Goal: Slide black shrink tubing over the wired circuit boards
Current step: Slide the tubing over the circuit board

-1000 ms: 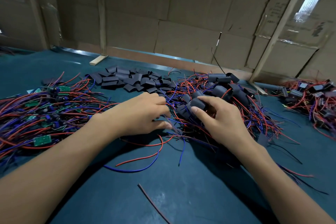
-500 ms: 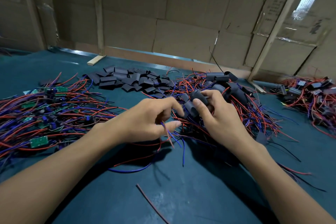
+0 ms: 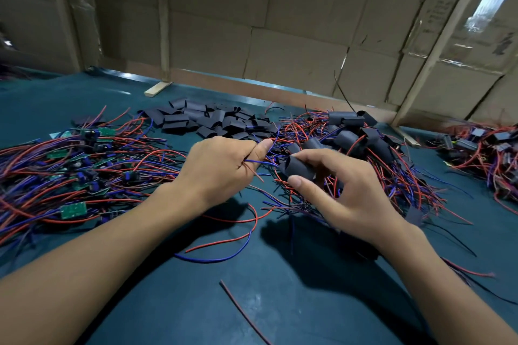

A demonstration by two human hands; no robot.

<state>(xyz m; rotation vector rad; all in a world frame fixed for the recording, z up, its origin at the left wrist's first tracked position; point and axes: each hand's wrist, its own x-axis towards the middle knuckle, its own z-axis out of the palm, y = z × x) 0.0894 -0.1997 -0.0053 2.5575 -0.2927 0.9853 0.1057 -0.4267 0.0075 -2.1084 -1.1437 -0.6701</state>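
Note:
My right hand (image 3: 350,190) pinches a black shrink tube (image 3: 298,168) between thumb and forefinger, lifted just above the table. My left hand (image 3: 221,168) grips a bundle of red and blue wires (image 3: 259,162) that runs toward the tube's open end. The board on those wires is hidden. A pile of bare green circuit boards with wires (image 3: 70,171) lies at the left. Flat cut tubing pieces (image 3: 213,120) are heaped behind my hands. Boards covered with tubing (image 3: 361,140) are piled behind my right hand.
The green table mat (image 3: 280,288) holds loose red and blue wires (image 3: 224,246) near my forearms. Another heap of wired parts (image 3: 482,148) lies far right. Cardboard panels (image 3: 280,36) and wooden slats wall the table's far edge.
Both hands have risen from the pile. My right hand has drawn one tube out toward me, and my left hand has closed round the wires and pulled them left of the tube.

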